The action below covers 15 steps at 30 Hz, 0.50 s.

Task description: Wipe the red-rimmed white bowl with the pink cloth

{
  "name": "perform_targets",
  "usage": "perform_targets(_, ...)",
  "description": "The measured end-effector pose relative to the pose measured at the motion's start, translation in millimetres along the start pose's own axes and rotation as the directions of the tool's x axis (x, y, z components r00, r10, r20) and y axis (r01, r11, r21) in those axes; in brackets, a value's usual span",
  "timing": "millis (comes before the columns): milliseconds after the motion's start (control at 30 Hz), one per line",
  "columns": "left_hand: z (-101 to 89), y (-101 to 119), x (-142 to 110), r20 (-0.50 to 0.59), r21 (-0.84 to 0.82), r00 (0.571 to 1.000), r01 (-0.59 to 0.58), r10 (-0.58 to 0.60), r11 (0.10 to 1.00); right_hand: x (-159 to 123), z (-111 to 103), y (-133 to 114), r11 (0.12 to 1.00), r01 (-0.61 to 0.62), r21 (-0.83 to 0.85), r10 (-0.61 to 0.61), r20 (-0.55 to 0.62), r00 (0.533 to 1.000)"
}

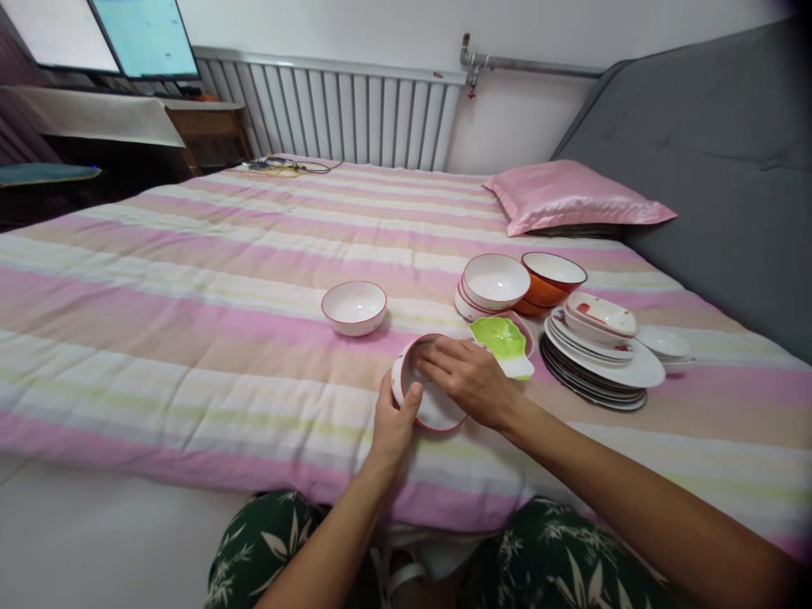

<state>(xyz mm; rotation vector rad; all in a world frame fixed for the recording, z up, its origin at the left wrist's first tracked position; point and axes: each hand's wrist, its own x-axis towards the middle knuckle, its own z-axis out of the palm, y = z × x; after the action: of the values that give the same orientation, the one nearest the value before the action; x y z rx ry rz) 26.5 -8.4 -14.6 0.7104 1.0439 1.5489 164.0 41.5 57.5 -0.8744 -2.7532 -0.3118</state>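
A white bowl with a red rim [442,409] is tilted toward me above the near part of the bed. My left hand [394,419] is closed on its left side, thumb over the rim and fingers outside. Inside the bowl, the stretched fingers of my right hand [466,376] lie against the inner wall; its thumb is hidden. Just beyond that hand is a green leaf-shaped dish [498,336], partly over a pink-edged bowl [521,330]. Another red-rimmed white bowl [355,309] stands upright, alone, to the left.
Stacked white bowls [496,282] and orange bowls [549,288] stand beyond my right hand. Right of them are a stack of plates [593,372], rectangular dishes [601,315] and small white dishes [665,345]. A pink pillow [577,196] lies near the grey headboard [710,169]. Cables [285,166] lie at the far edge.
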Motion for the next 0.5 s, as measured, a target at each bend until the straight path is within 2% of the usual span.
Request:
perform_targets(100,-0.2,-1,-1,0.028,0.077,0.999,-0.041,0.039,0.996,-10,8,0,0.999,-0.049,-0.011,0.05,0.145,0.988)
perform_targets(200,1.7,2,-2,0.029,0.117,0.998,-0.062,0.059,0.991,-16,6,-6,0.991,-0.128,-0.023,0.13,0.253,0.959)
perform_targets(367,4.0,6,-3,0.022,0.07,0.997,-0.071,0.07,0.995,-19,-7,-27,0.973,-0.231,-0.015,0.222,0.356,0.908)
perform_targets(500,3.1,5,-4,0.044,0.039,0.998,-0.044,0.042,0.998,-22,-17,-40,0.938,-0.34,0.067,0.282,0.424,0.861)
